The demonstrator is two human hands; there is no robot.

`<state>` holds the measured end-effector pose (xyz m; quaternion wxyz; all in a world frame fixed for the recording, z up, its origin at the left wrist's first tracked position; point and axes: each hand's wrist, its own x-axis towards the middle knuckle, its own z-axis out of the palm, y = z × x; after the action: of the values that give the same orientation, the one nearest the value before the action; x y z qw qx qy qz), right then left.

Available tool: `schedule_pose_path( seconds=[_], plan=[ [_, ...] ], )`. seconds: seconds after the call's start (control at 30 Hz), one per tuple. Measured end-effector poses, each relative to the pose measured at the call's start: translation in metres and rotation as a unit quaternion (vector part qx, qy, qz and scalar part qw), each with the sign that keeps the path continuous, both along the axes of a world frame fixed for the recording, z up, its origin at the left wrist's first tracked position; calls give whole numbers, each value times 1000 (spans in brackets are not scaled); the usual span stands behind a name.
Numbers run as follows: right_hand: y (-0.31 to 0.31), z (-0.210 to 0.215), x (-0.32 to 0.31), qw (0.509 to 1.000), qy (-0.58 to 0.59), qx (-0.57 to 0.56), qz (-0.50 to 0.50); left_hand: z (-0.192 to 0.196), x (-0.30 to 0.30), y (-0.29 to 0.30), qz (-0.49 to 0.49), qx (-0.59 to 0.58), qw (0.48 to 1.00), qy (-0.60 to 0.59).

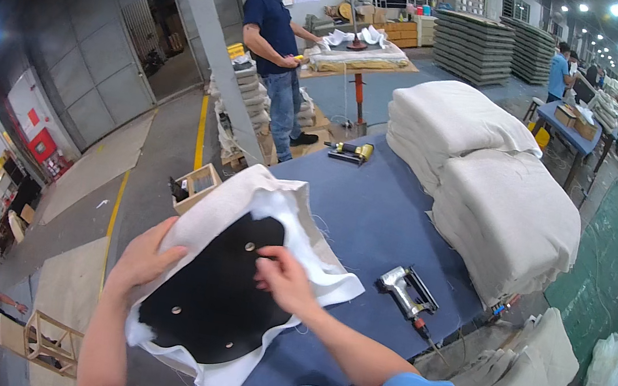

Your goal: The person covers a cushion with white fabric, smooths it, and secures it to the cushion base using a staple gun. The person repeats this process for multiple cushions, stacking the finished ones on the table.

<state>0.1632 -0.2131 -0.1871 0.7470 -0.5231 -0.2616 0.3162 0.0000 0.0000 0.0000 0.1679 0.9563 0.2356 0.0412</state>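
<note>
An upholstered seat cushion (217, 299) lies underside up on the blue worktable (377, 219). Its black backing has several small round holes, and white padding and cream fabric spread loosely around the edge. My left hand (146, 258) grips the cushion's left side, thumb on the fabric and fingers partly hidden. Over the right part of the black backing, my right hand (284, 279) is closed with the fingers curled, close to one hole. Anything inside those fingers is too small or hidden to make out. A silver staple gun (408, 292) with a hose rests right of the cushion.
Stacked cream cushions (512, 199) fill the table's right side. A yellow-and-black staple gun (353, 152) lies at the far edge, and a small wooden box (198, 186) sits beyond the cushion. Cream pieces (512, 383) hang nearby at lower right. Another person (274, 52) stands at a farther table.
</note>
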Motion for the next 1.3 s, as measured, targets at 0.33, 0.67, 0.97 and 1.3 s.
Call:
schedule_pose_path(
  seconds=[0.33, 0.67, 0.97, 1.3],
  plan=[
    [-232, -163, 206, 677, -375, -574, -267, -44, 31, 36, -43, -4, 998, -56],
    [-220, -214, 142, 792, -256, -486, -264, -16, -2, 17, -31, -65, 995, 62],
    [-131, -84, 45, 993, 30, -86, -74, -16, 5, 11, -17, -17, 997, 70],
    [-26, 57, -39, 973, -229, 21, 11, -20, 2, 8, -54, -11, 998, 42]
  ],
)
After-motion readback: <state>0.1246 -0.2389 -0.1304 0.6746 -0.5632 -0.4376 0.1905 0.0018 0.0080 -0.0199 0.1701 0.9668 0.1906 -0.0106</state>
